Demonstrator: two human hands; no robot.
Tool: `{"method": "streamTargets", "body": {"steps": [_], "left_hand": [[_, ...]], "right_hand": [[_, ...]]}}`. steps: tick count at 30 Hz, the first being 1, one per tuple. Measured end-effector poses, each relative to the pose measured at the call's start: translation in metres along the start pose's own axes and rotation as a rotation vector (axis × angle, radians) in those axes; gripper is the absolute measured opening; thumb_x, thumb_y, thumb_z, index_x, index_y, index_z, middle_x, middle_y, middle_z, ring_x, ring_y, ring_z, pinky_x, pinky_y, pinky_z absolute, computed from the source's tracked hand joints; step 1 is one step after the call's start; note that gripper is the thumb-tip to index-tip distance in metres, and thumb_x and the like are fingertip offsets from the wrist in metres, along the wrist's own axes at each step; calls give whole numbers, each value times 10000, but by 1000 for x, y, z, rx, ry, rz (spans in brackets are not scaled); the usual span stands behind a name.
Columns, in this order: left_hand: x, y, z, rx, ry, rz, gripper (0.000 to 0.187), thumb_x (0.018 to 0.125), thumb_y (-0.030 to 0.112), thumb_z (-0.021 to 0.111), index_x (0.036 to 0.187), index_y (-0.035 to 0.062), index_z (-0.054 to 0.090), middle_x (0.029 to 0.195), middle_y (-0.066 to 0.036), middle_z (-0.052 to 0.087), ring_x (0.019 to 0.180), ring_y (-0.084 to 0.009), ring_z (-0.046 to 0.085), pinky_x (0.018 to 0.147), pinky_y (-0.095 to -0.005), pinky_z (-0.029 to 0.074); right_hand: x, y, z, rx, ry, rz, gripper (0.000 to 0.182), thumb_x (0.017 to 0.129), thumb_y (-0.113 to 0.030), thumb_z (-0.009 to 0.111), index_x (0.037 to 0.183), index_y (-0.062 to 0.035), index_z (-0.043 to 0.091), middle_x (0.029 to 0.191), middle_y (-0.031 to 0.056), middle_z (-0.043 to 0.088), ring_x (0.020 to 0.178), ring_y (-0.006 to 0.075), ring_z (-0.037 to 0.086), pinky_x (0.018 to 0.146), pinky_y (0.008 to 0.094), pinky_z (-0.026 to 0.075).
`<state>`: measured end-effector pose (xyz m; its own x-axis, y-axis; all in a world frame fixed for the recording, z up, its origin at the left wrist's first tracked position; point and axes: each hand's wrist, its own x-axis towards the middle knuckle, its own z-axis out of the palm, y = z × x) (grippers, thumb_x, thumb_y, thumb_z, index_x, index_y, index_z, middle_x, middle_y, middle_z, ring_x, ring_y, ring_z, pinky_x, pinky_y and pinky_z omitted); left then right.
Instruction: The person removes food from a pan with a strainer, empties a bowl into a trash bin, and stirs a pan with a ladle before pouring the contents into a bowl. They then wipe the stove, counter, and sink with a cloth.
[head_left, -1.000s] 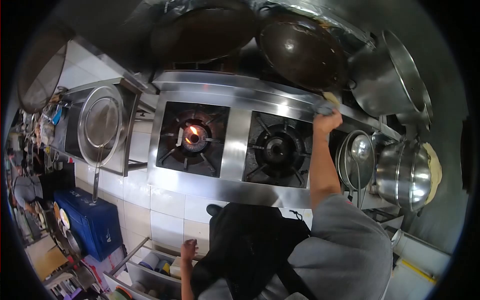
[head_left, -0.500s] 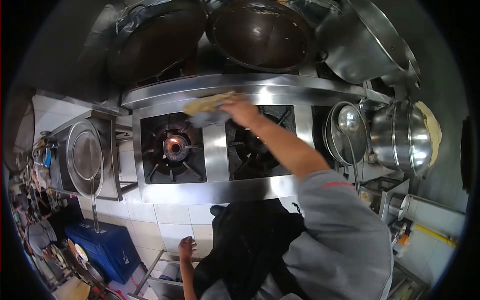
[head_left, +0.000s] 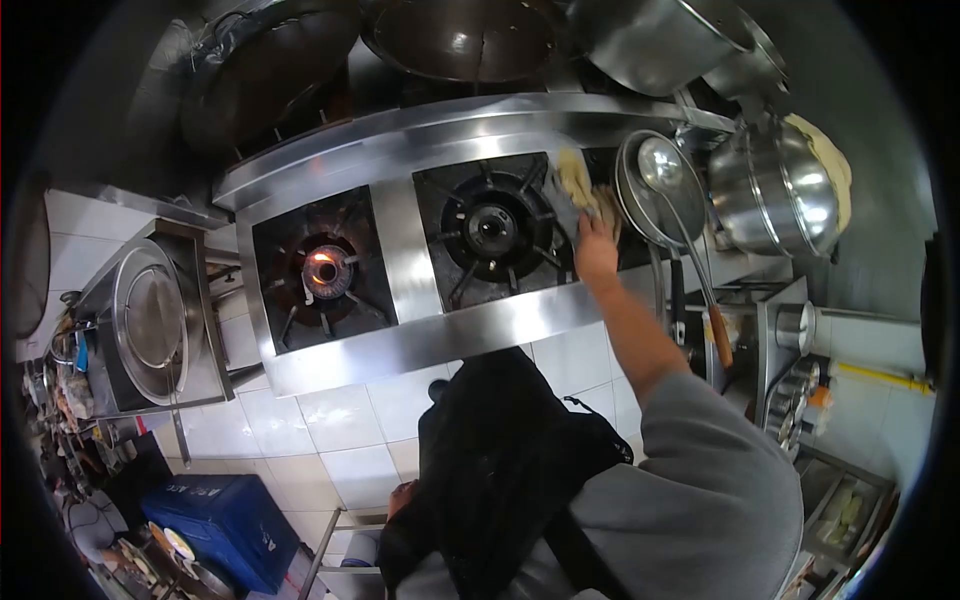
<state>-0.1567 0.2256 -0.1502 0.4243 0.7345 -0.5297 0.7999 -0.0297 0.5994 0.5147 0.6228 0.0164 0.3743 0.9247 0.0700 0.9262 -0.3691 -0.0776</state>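
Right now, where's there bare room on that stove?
The steel strip between the lit burner and the next burner looks bare, as does the front edge. Crowded farther right: right hand on cloth, pan, ladle.

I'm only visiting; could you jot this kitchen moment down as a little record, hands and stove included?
Right hand: holding a cloth beside the middle burner
Left hand: low, partly hidden by the black apron; grip unclear
Left burner: small flame showing
Middle burner: no flame visible
Ladle: overlapping a round pan
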Motion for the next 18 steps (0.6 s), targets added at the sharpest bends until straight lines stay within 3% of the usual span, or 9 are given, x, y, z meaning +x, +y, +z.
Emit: {"method": "streamTargets", "body": {"steps": [1,3,4,6,8,9,11,13,18], "left_hand": [[2,-14,16,-6,0,9,372,970,296,615,1189,-2,659,1011,-142,724,1028,-218,695,818,-373,564],[-13,-25,36,-577,-73,-658,347,981,281,578,1173,7,670,962,-118,729,927,-254,711,821,-388,569],[-24,-33,41,-582,-73,-663,347,981,281,578,1173,7,670,962,-118,729,927,-254,711,821,-388,569],[-18,-55,40,-43,-54,5,357,990,292,554,1173,2,652,959,-90,716,815,-225,712,738,-367,583],[-34,9,3,-132,-118,-72,354,994,301,547,1157,4,651,953,-86,709,796,-202,711,687,-352,581],[-21,56,-82,-215,-192,-160,353,998,309,540,1141,5,650,947,-81,702,776,-179,709,635,-337,580],[-14,41,-88,-558,-47,-526,352,969,321,613,1117,5,655,911,-96,703,733,-149,694,537,-309,537],[-2,56,-115,-633,112,-632,387,941,318,671,1129,-19,652,850,-107,700,699,-158,679,553,-312,513],[57,78,-153,-399,100,-496,402,934,342,674,1192,37,636,972,-91,702,763,-151,675,546,-281,515]], "right_hand": [[-36,4,-3,1,9,14,512,868,-40,564,1377,-53,513,1311,177,540,1216,387,519,1019,460,461],[-97,-1,-13,3,14,16,521,857,-32,570,1375,-46,511,1306,183,538,1221,387,509,1042,453,442],[-124,-7,-22,27,-7,70,506,846,-18,562,1350,-42,526,1311,182,542,1229,386,509,1023,450,448],[-159,-21,-19,52,-18,129,492,834,-3,553,1324,-37,542,1315,182,546,1236,385,509,1005,447,455],[-179,-50,4,110,30,-38,465,789,4,564,1251,-41,565,1260,184,566,1214,385,517,996,471,424],[-185,-80,-2,201,65,-174,440,756,4,567,1193,-44,589,1232,186,580,1193,387,523,994,506,392],[-187,-149,-20,332,36,-432,451,767,-9,571,1215,-55,593,1245,179,585,1246,383,503,1050,559,357],[-188,-207,-9,398,-108,-713,523,778,-24,587,1296,-97,594,1391,121,539,1351,337,447,1104,560,331],[-195,-281,11,424,-70,-971,522,825,-98,604,1342,-168,592,1399,98,534,1361,292,444,1117,495,340]]}}
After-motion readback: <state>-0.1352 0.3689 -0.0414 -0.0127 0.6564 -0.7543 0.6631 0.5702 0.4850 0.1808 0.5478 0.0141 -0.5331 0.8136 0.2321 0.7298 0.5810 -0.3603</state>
